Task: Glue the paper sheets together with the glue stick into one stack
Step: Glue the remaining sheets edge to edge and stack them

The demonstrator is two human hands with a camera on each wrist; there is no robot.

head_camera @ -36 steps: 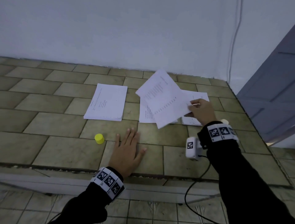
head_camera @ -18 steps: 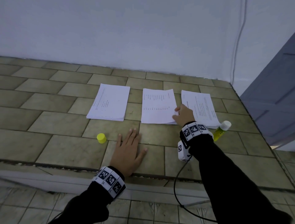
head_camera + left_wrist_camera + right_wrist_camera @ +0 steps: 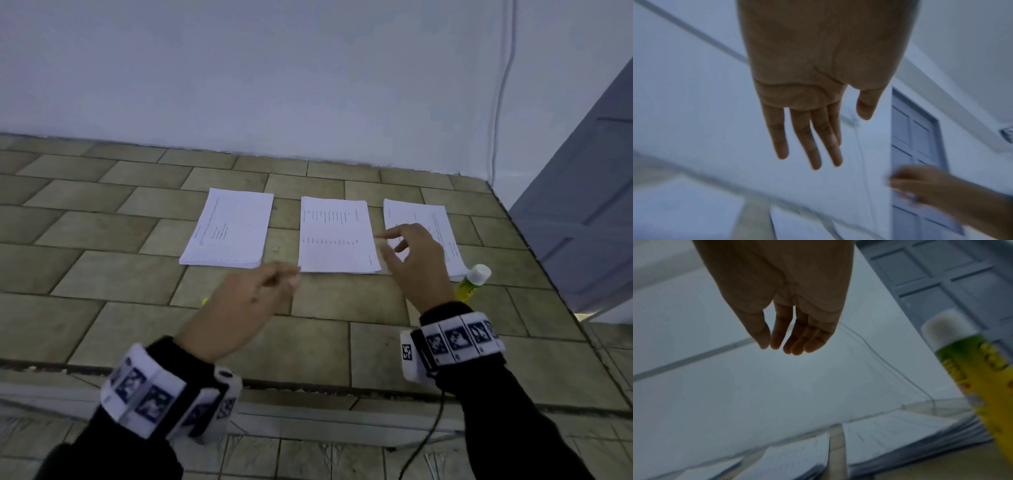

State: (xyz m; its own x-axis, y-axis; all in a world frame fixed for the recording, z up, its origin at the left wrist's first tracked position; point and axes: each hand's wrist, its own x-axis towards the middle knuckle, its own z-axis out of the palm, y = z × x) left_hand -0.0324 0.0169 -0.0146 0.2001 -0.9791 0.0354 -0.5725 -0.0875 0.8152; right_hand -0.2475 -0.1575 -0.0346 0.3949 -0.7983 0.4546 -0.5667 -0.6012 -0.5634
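Head view: glue stick [image 3: 474,280] seen lying on counter [image 3: 102,308] just right of right hand [image 3: 416,260], long axis slanting away-right, uncapped tip far end; three paper piles [image 3: 337,236] ahead; left hand [image 3: 239,308] farther off. L wrist view: left grip loose, nothing held. R wrist view: right grip relaxed, empty, stick close at right.

The papers [image 3: 337,236] are white with dark print. The glue stick [image 3: 472,282] is yellow-green, white-tipped. The tiles [image 3: 85,308] are olive-brown; wristbands [image 3: 457,339] show black-and-white squares.
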